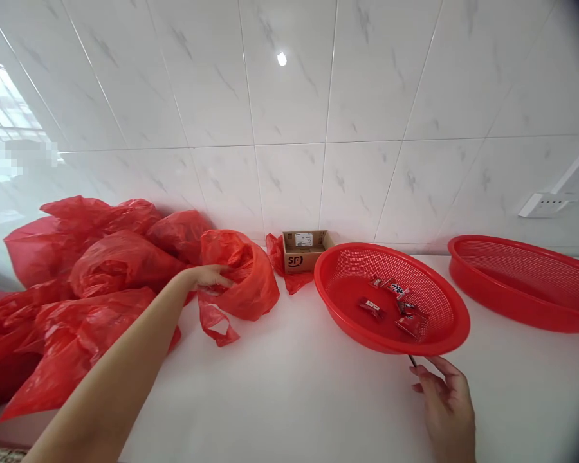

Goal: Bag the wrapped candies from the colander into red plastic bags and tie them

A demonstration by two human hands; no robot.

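Observation:
My left hand (213,278) reaches into the mouth of a red plastic bag (251,283). Its visible fingers are stretched out and apart, while the fingertips are partly hidden by the bag. Just below the near rim of a red plastic colander basket (330,302), my right hand (444,399) is closed on a thin dark stick (412,361), whose far end disappears under the rim. Several small red-wrapped snack packets lie on the basket floor, among them one packet (371,307) left of the others.
More filled red plastic bags (120,263) are heaped at the left. An open cardboard box (302,260) stands by the tiled wall. A second red basket (511,305) rests at the right on the white table (280,399). A socket (549,204) is on the wall.

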